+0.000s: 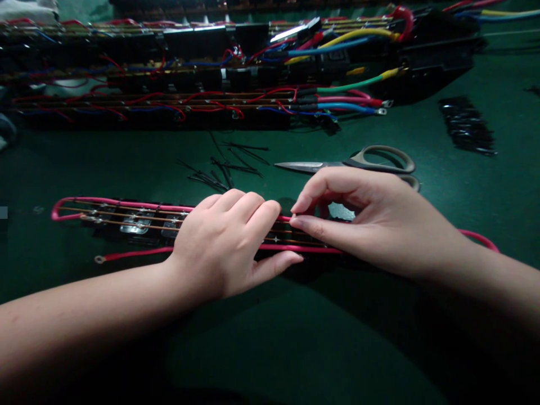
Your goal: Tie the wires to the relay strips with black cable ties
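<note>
1. A long, narrow black strip with thin copper-coloured rods along it lies on the dark green table, under both hands.
2. A thick, shiny pinkish-red cable runs along its far side and makes a loop past the left end. More red cable lies along the near side, with a metal ring at its tip. The hands hide too much to tell if it is all one piece.
3. The left hand is bent over the middle of the strip. Its fingers curl over the far side, and its thumb points out along the near side.
4. The right hand has its thumb and finger tips pinched together right at the far cable. I cannot tell if they grip the cable or something tiny.
5. The cable looks bendy but springy, and maybe a bit slick. A pinch close to the strip should suit it.
6. The strip looks stiff and not too heavy. The rods look easy to bend, so its black sides seem the best place to hold.
7. Just beyond lie loose, thin black plastic ties and scissors with dark grey handles.
</note>
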A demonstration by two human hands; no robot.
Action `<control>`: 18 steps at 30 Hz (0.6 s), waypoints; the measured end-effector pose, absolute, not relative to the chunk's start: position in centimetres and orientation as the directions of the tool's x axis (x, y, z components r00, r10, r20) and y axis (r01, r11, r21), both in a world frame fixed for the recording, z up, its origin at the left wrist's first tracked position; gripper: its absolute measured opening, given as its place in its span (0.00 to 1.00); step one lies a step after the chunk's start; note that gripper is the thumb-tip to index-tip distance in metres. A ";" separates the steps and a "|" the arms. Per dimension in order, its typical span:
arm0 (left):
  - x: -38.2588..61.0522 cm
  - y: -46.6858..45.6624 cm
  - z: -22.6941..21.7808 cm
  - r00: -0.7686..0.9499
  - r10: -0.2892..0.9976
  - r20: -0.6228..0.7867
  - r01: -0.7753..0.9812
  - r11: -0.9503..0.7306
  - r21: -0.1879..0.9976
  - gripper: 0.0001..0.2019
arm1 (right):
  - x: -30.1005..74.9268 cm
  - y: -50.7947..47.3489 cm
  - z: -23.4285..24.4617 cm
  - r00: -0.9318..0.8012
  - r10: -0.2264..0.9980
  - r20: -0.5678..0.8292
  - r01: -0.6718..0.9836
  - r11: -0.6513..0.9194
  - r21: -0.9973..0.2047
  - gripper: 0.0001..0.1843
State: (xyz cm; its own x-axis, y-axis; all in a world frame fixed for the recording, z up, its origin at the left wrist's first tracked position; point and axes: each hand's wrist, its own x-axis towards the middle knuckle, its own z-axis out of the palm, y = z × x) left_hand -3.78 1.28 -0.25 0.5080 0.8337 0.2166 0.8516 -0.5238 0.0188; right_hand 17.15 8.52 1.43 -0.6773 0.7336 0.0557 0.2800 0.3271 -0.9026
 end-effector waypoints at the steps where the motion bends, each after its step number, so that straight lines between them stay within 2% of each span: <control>1: -3.8 1.3 -0.2 0.507 0.835 0.213 0.852 -0.523 0.019 0.26 | 17.1 8.5 1.4 -0.680 0.731 0.057 0.278 0.329 -0.903 0.02; 18: -3.6 1.2 0.0 0.488 0.859 0.155 0.864 -0.501 0.056 0.23 | 17.3 8.9 1.9 -0.697 0.714 -0.065 0.294 0.202 -0.934 0.03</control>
State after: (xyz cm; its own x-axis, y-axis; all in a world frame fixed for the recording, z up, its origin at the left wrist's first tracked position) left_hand -3.62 1.24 0.04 0.4879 0.8591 0.1545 0.8638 -0.5007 0.0564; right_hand 17.31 8.85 1.86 -0.6967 0.7144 -0.0646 0.2942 0.2024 -0.9341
